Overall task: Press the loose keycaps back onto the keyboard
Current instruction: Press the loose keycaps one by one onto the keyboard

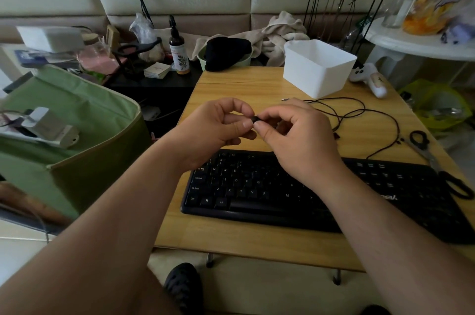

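Keycap (255, 119): small black piece held in the air above the top edge of the keyboard (308, 194), well clear of any socket.
Left hand (218, 129): thumb and forefinger pinch the keycap from its left side.
Right hand (295, 135): fingertips pinch the same keycap from the right.
Likely purpose: turning it to check the legend and underside before seating.
Keyboard: lies flat on the wooden table (231, 235); vacant socket not discernible.
Nearby: scissors (437, 160), white tub (318, 68).
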Tool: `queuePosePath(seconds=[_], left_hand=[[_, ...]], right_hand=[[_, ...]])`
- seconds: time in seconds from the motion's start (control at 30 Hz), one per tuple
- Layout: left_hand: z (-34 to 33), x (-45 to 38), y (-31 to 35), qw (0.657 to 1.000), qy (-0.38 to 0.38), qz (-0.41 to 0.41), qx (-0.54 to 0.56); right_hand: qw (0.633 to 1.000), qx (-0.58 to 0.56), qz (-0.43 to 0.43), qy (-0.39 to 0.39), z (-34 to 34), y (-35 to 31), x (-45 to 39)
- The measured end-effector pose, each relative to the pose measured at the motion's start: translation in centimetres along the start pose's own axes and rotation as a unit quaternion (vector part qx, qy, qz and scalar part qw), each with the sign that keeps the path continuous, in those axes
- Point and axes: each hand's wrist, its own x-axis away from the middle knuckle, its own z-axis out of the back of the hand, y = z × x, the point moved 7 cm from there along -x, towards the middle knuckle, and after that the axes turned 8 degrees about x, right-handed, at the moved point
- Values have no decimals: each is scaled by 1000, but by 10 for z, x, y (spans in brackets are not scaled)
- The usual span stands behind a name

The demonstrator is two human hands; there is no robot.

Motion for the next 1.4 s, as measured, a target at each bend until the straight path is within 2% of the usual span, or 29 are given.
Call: queuePosePath(seconds=[0.1, 0.17, 0.3, 0.43, 0.53, 0.63, 0.87, 1.4], left_hand=[[5, 1, -1, 1000, 13, 7, -10], [12, 1, -4, 997, 29, 23, -65], [38, 1, -18, 962, 84, 57, -253], [51, -1, -31, 937, 106, 103, -316], [56, -1, -33, 933, 119, 116, -320], [52, -1, -34, 944, 113, 121, -287], [44, -1, -35, 943, 102, 132, -286], [41, 0, -38, 944, 81, 146, -284]], right_hand=[[1000, 8, -5, -10, -5, -2, -1], [999, 25, -3, -33, -8, -3, -3], [986, 96, -34, -131, -27, 8, -5], [964, 116, -83, -226, -45, 22, -3], [954, 120, -93, -259, -53, 23, -3], [945, 129, -101, -283, -59, 20, -3], [938, 127, -111, -304, -62, 14, -6], [941, 58, -191, -275, -67, 20, 0]])
